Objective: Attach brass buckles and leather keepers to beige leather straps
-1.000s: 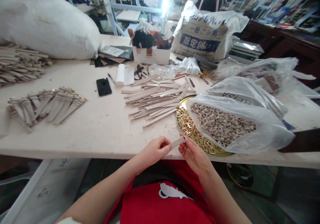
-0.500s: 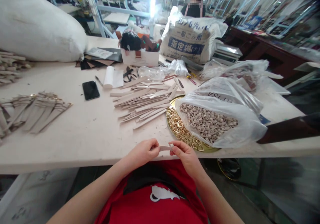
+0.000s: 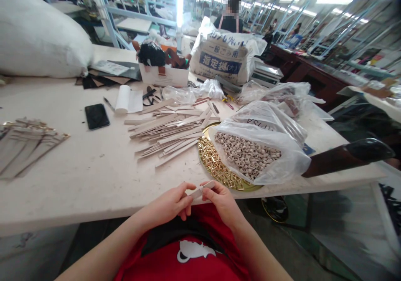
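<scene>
Just off the table's front edge, my right hand (image 3: 222, 199) pinches a narrow beige strap (image 3: 198, 192). A small beige loop seems to sit around the strap at my right fingertips, and a short end sticks out past them. My left hand (image 3: 173, 203) has its thumb and forefinger at the strap's left end, with its other fingers loosely curled below. Beyond my hands lies a loose pile of similar straps (image 3: 175, 130). To the right, gold buckles (image 3: 216, 162) fill a round gold tray (image 3: 255, 187), and a clear plastic bag of beige loops (image 3: 250, 153) rests partly over it.
A bundle of straps with gold buckles (image 3: 29, 147) lies at the left. Farther back are a phone (image 3: 97, 116), a white roll (image 3: 123, 99), a white box (image 3: 164, 75) and a large printed sack (image 3: 224, 55). Another person (image 3: 230, 20) is in the background.
The strap's end now shows past my right fingers, at a steeper slant. My left fingers have loosened from their closed grip. The whole view has swung a little to the right.
</scene>
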